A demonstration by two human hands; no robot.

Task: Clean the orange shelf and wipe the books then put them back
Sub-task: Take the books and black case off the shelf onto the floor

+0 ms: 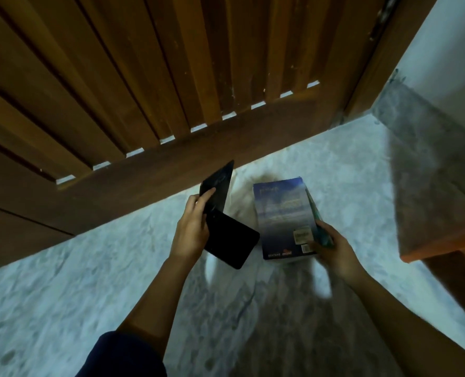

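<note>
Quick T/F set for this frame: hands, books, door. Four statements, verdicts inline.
1. The left hand grips thin black flat books. True.
2. The right hand is empty. False: it holds a thin teal book.
3. The blue paperback book lies on a shelf. False: it is low over the pale speckled floor, next to the right hand.
4. A brown slatted wooden door stands beyond the books. True.

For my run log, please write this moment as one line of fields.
left hand: holds black book | right hand: grips thin green book | blue book: lies flat near wooden door
</note>
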